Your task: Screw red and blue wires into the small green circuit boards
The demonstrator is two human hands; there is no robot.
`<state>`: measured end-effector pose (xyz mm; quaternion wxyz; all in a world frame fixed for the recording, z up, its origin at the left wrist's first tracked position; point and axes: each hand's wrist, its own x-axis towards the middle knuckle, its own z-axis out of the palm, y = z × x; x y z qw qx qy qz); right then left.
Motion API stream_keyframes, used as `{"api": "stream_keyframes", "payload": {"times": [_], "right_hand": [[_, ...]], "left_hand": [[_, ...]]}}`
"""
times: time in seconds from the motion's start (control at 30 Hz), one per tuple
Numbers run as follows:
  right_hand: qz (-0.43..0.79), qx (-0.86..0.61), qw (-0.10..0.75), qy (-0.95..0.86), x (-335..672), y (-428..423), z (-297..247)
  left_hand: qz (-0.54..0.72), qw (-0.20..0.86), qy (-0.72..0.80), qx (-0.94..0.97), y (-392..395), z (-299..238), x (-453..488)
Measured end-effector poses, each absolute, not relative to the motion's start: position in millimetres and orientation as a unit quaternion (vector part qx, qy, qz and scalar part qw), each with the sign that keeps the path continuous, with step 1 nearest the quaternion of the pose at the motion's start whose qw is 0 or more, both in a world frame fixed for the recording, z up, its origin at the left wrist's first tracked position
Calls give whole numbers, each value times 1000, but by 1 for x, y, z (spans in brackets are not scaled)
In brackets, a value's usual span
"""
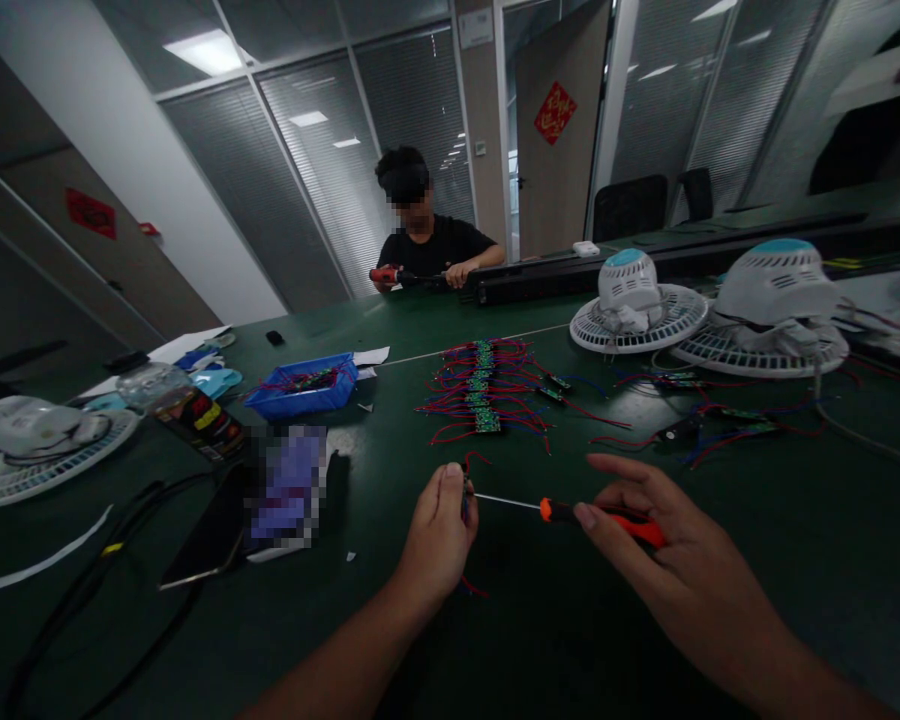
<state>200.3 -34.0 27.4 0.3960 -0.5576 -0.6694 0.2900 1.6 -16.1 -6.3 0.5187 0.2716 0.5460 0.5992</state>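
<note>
My left hand [444, 522] is closed on a small circuit board [466, 492], mostly hidden by the fingers; red and blue wires stick out above and below it. In my right hand [664, 555] lies a screwdriver [559, 510] with an orange and black handle, gripped by the thumb and fingers. Its thin metal shaft points left, and the tip meets the board at my left fingertips. Beyond my hands, a row of green circuit boards [483, 385] with red and blue wires lies on the green table [390, 620].
A blue bin [304, 385] holds wired boards. Left are a bottle [199, 415], a phone [210, 530], black cables and a white fan part [41, 445]. White fan parts [637, 305] and loose wired boards [742, 420] lie right. Across the table, a person [439, 240] holds a red tool.
</note>
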Motion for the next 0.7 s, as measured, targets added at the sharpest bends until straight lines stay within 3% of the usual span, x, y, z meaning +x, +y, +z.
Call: {"api": "stream_keyframes", "payload": {"times": [0.43,0.7], "right_hand": [[253,-553,422,-672,200,-37,27],[245,-500,368,-745,201,-32,33]], "left_hand": [[608,539,521,262,-15,-5,3],[541,589,527,287,-18,8,4]]}}
